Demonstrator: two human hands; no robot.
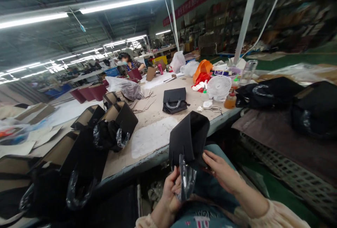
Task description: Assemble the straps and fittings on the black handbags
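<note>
A black handbag (181,136) is held above my lap at the table's front edge, its open side tipped away to the right. My left hand (172,187) is closed at the bag's lower left, by the handle (187,177) wrapped in clear plastic. On the right side, my right hand (219,168) grips the bag's lower edge, thumb and fingers partly hidden behind it. Another black handbag (174,99) lies on the table just beyond, its wrapped handle facing me.
Several black bags (113,129) with brown board inside crowd the table's left. A white fan (219,86), a jar of amber liquid (230,101) and scissors (216,109) stand or lie at the right. More black bags (268,91) rest on a crate. A person (131,64) sits farther back.
</note>
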